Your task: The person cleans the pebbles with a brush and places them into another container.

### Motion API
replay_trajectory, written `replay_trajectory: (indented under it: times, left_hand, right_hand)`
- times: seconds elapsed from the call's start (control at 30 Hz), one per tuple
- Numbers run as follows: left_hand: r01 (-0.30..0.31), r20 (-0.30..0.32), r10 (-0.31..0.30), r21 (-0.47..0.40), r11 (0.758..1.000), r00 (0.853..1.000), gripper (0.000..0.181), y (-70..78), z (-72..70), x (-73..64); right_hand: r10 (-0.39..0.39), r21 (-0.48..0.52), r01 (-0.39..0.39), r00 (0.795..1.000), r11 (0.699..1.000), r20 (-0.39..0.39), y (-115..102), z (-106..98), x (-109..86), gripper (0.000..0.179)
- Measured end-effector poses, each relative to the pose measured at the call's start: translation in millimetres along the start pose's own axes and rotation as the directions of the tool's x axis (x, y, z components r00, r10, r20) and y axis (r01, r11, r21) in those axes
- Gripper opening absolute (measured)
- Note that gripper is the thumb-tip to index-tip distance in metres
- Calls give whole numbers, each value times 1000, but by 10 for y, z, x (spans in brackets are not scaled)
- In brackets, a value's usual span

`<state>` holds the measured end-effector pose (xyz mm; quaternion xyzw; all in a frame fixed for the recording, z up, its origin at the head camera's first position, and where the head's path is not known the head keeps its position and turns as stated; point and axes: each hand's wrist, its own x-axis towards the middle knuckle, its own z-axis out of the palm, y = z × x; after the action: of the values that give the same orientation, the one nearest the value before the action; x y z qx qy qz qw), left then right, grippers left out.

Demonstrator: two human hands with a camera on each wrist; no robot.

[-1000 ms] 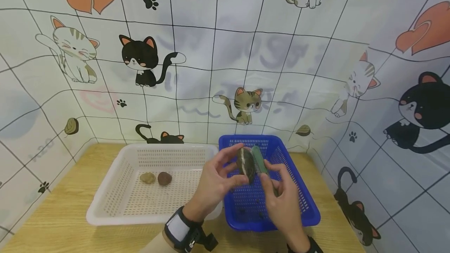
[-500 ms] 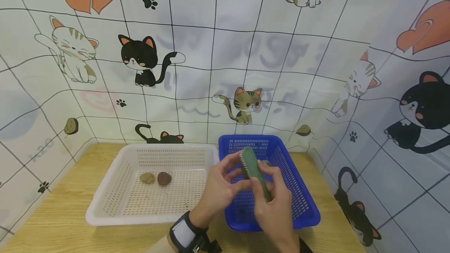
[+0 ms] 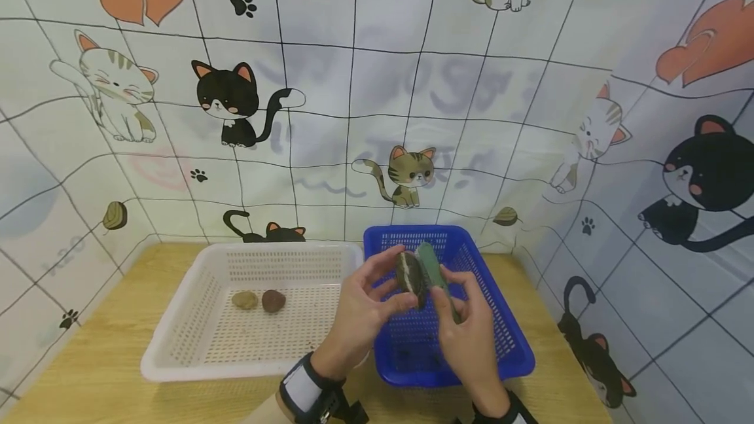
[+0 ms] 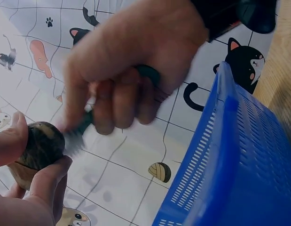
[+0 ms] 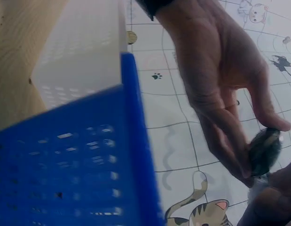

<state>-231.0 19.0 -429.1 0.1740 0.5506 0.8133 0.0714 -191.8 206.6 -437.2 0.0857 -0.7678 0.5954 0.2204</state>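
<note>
Over the blue basket, my left hand (image 3: 362, 313) pinches a dark greenish-brown stone (image 3: 410, 278) with a pale streak between thumb and fingers. My right hand (image 3: 471, 335) grips a green brush (image 3: 432, 267) by its handle. The brush's head lies along the stone's right side, bristles facing it. In the left wrist view, the whitish bristles (image 4: 75, 142) are blurred and meet the side of the stone (image 4: 42, 146); the right hand's fingers curl round the handle there. The right wrist view has the stone (image 5: 265, 151) between the left thumb and fingers.
A blue perforated basket (image 3: 515, 365) stands under the hands, with small dark crumbs (image 3: 403, 351) on its bottom. To its left is a white perforated basket (image 3: 206, 371) holding a tan stone (image 3: 244, 300) and a reddish-brown stone (image 3: 273, 301). Cat-print sheeting (image 3: 330, 84) rises behind the wooden table (image 3: 76, 358).
Half a second ago the brush lay across the stone's near face, hiding most of it. It has since moved back to the right, and the streaked face shows again.
</note>
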Motion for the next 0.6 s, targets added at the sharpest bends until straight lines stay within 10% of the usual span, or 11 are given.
replay_trajectory:
  times: [0.6]
  left_hand:
    - [71, 10, -72, 64, 995, 997, 78, -78, 22, 8]
  right_hand:
    - [-45, 49, 46, 999, 998, -16, -63, 67, 39, 32]
